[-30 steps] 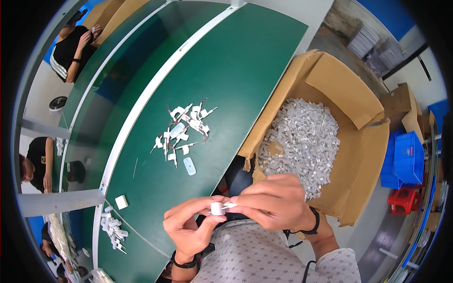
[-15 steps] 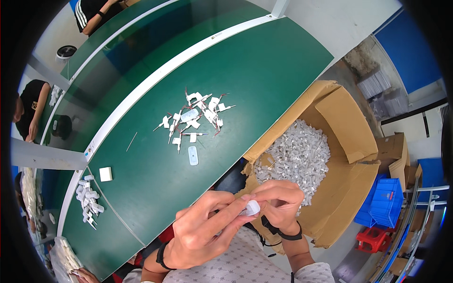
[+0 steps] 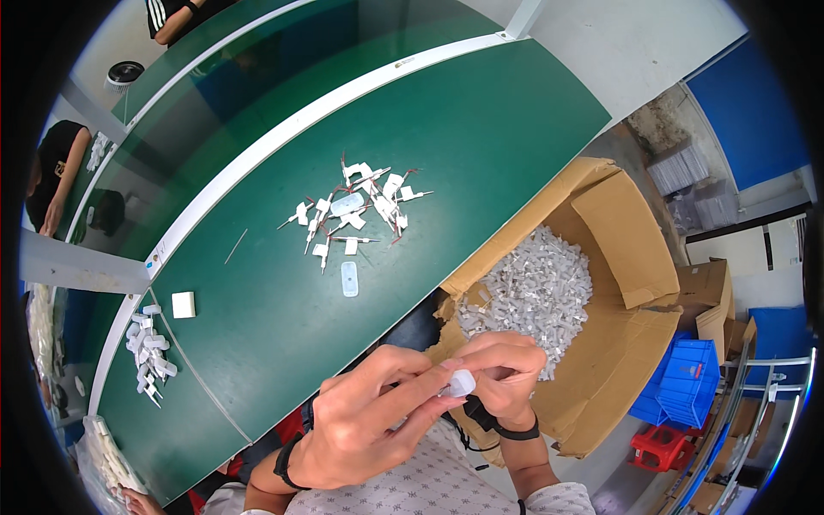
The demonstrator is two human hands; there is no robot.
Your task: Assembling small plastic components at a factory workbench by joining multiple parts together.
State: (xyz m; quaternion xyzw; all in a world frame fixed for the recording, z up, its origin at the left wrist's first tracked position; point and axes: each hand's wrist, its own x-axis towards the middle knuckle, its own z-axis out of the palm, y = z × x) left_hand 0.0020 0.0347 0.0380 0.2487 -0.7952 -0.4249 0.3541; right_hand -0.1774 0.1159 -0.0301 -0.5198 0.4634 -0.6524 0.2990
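Note:
A small whitish, translucent plastic housing (image 3: 461,384) is pinched between the fingertips of my left hand (image 3: 369,416), just off the table's near edge. My right hand (image 3: 506,373) is closed against the same piece, its thumb and forefinger at the upper side; my fingers partly hide the housing. On the green table ahead lies a loose pile of white connector pieces with thin dark and red leads (image 3: 352,221). One pale blue translucent cover (image 3: 347,204) lies among them, and another pale blue cover (image 3: 349,280) lies just nearer to me.
An open cardboard box (image 3: 631,245) at the right holds many small whitish plastic parts (image 3: 549,292). A white block (image 3: 184,305) and a heap of white pieces (image 3: 150,348) lie at the table's left. Blue crates (image 3: 687,378) and a red stool (image 3: 659,448) stand far right. Other people are beyond the table.
The view has shifted slightly. Both hands keep their pinch on the housing, which looks turned a little, with more of its side showing.

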